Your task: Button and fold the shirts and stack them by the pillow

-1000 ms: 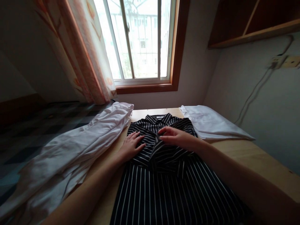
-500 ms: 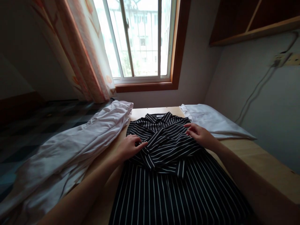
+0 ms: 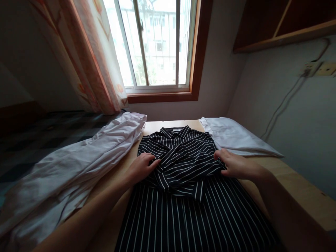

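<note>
A black shirt (image 3: 189, 217) with white stripes lies spread out, its collar toward the window and its sleeves folded across the chest. On its left side rests my left hand (image 3: 143, 166), thumb and fingers apart, touching the sleeve fabric. My right hand (image 3: 233, 164) is at the shirt's right edge, near the folded sleeve. Its thumb and fingers are spread apart, and the fingertips are partly hidden against the dark cloth.
The shirt lies on a pale wooden table (image 3: 296, 182). White garments lie on either side: a long crumpled one (image 3: 86, 150) at left and a folded one (image 3: 236, 136) at right. Behind are a window (image 3: 157, 45) and a curtain (image 3: 86, 52); a shelf (image 3: 286, 35) hangs upper right.
My right hand has moved from the upper right of the shirt toward me and outward to its right edge. My left hand stays at the left side of the shirt.
</note>
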`<control>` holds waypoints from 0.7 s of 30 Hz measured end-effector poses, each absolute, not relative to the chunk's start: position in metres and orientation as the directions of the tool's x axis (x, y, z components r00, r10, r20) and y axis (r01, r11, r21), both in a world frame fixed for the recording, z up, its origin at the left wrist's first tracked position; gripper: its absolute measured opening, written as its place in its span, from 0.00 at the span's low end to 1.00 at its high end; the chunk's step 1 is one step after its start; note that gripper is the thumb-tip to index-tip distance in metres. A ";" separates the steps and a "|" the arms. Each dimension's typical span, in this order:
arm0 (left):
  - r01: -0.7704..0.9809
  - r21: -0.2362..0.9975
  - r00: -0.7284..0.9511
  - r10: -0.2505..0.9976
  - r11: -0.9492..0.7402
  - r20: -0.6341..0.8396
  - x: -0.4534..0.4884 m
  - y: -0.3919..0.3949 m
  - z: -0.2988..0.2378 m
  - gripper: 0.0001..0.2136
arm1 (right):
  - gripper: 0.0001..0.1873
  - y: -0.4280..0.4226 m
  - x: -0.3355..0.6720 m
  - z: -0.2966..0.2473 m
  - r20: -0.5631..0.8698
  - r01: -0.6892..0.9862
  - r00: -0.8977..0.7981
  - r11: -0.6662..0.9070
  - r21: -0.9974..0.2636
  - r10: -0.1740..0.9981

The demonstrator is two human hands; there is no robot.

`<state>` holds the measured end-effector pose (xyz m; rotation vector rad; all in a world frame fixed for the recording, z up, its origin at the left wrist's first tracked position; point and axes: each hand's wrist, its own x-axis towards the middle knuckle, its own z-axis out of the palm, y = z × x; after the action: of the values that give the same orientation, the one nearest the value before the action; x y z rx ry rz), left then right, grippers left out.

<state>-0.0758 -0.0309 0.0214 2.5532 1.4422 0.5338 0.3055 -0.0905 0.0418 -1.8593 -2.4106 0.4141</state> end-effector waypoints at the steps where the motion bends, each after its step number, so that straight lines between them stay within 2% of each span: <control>1: 0.792 0.323 0.465 0.854 -0.518 0.231 -0.075 -0.031 0.021 0.20 | 0.20 -0.092 0.302 0.041 -0.109 0.943 -0.264 0.233 -0.236 0.958; 11: 0.796 0.324 0.446 0.857 -0.512 0.257 -0.072 -0.030 0.016 0.20 | 0.09 -0.089 0.293 0.051 -0.060 0.938 -0.286 0.267 -0.223 0.956; 21: 0.775 0.315 0.489 0.836 -0.548 0.250 -0.064 -0.039 0.022 0.17 | 0.12 -0.089 0.304 0.052 -0.277 0.955 -0.192 0.114 -0.274 0.941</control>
<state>-0.0640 -0.0390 0.0220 2.5695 1.4018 0.5665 0.3036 -0.0894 0.0517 -2.0187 -2.3698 0.6292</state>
